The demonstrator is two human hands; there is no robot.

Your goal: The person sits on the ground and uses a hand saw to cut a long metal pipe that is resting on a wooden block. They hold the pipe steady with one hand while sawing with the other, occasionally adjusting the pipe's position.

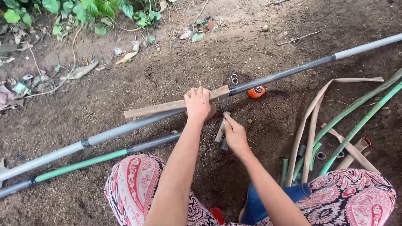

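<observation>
The brown bare soil ground [125, 96] fills almost the whole view, with green leafy plants [83, 10] along the upper left edge. Across it, from lower left to upper right, lies a long grey plastic pipe with darker joined sections [293, 72]. Below it, at the left, lies a second, thinner pipe, green in one part and dark grey in another [83, 163]. On the right there is a heap of green pipes [356, 125] and flat tan strips [312, 121], with some short pipe pieces near them.

A flat tan wooden strip [167, 107] rests along the top of the long grey pipe. The left hand [198, 104] is closed over the strip and the pipe together and presses them, with the fingers curled over the far side. The right hand [235, 134] is just below, and it pinches a small short tan piece [220, 130] between the fingers; whether this piece touches the pipe cannot be told. An orange tape measure [256, 91] lies just beside the pipe, and two small metal rings [234, 78] lie near it.

As a judgement, the work seems to be in the middle: the strip is placed but no binding is visible on it, and many strips on the right are untouched.
</observation>
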